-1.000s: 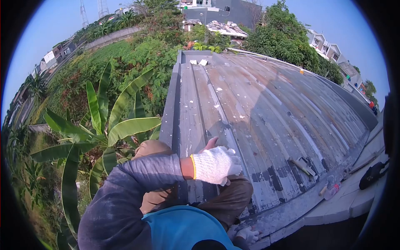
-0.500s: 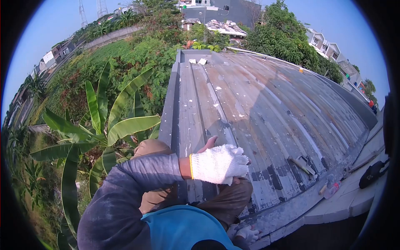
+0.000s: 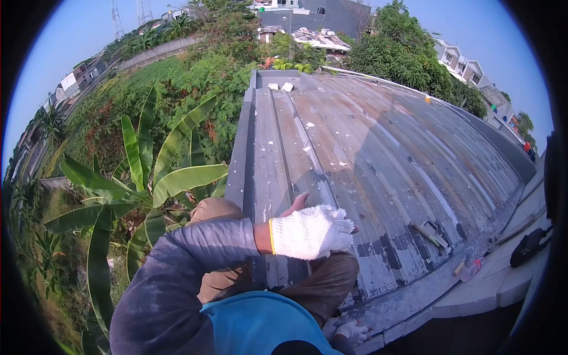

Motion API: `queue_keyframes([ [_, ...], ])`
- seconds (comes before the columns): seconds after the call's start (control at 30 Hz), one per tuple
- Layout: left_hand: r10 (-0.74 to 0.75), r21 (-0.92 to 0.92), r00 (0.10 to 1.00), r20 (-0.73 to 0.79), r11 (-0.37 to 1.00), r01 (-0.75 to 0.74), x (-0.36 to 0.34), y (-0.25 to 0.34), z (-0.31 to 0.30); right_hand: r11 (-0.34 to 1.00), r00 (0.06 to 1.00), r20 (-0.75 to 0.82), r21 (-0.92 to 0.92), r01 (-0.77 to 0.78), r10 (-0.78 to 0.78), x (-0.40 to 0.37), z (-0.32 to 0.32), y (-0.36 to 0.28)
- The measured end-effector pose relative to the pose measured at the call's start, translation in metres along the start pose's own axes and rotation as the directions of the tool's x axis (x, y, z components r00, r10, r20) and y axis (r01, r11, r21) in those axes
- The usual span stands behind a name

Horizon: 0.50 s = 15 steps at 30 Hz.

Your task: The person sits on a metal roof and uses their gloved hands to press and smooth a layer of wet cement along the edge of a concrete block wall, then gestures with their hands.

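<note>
My left hand (image 3: 312,232), in a white knit glove with a yellow cuff edge, hangs over my bent knee (image 3: 322,278). Its bare thumb stands out apart from the loosely bent fingers, and nothing shows in it. Low in the view, my right hand (image 3: 353,332), also in a whitish glove, lies on the ledge beside the roof with its fingers apart and no object visible in it. Beyond both hands stretches the worn metal roof (image 3: 349,142). A scraper-like tool (image 3: 430,234) lies on the roof to the right of my left hand.
A clear plastic bottle (image 3: 471,269) and a black item (image 3: 528,247) are at the right edge of the roof. White pieces (image 3: 287,87) lie at its far end. A banana plant (image 3: 142,189) grows beyond the left parapet (image 3: 241,142).
The fingers of my left hand have shifted slightly, and a fingertip seen below the glove is now hidden. My right hand stays in nearly the same place.
</note>
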<state>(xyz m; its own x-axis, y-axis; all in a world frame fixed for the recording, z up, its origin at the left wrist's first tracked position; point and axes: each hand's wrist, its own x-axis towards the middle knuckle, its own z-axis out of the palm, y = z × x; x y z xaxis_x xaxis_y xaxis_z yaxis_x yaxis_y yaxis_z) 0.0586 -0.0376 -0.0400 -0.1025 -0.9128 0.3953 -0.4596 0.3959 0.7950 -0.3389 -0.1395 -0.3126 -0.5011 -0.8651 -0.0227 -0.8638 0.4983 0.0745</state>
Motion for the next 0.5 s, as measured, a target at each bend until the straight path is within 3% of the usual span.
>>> queue_keyframes([
  [0.5,-0.056,-0.376,0.998,-0.014,0.925,0.047,-0.004,-0.018,0.010,1.000,1.000,0.031,0.004,-0.003,0.003,0.001,-0.001,-0.002],
])
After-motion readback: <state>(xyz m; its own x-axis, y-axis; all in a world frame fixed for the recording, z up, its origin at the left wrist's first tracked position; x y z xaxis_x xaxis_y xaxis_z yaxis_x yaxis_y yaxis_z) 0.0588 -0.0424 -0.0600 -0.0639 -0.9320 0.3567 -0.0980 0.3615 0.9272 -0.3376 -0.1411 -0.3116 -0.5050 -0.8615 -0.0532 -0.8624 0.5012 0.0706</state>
